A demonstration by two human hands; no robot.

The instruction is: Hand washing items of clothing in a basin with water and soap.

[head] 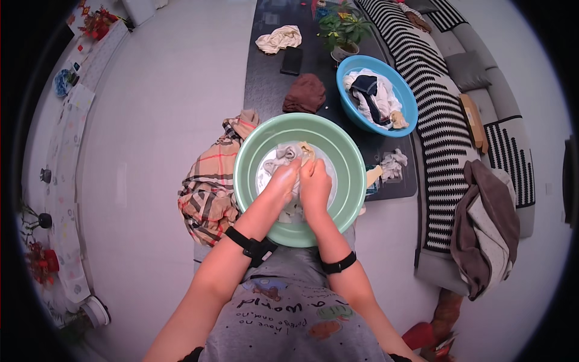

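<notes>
In front of me a light green plastic basin (244, 181) holds pale, wet-looking clothes in whitish water. Inside it, my left hand (285, 178) and my right hand (315, 183) are side by side with fingers closed. Both grip a small pale-yellow cloth (306, 148), which pokes up above the knuckles. A light grey cloth (285, 154) lies bunched just beyond my left hand. Whether the yellow and grey parts are one piece, I cannot tell. My fingertips are mostly hidden behind the hands.
A blue basin (350, 116) of clothes stands on the dark table (267, 86). Nearby are a brown cloth bundle (305, 92), a beige cloth (279, 40), a potted plant (346, 34) and a crumpled grey cloth (393, 164). Plaid fabric (208, 181) lies left; a sofa (441, 135) runs along the right.
</notes>
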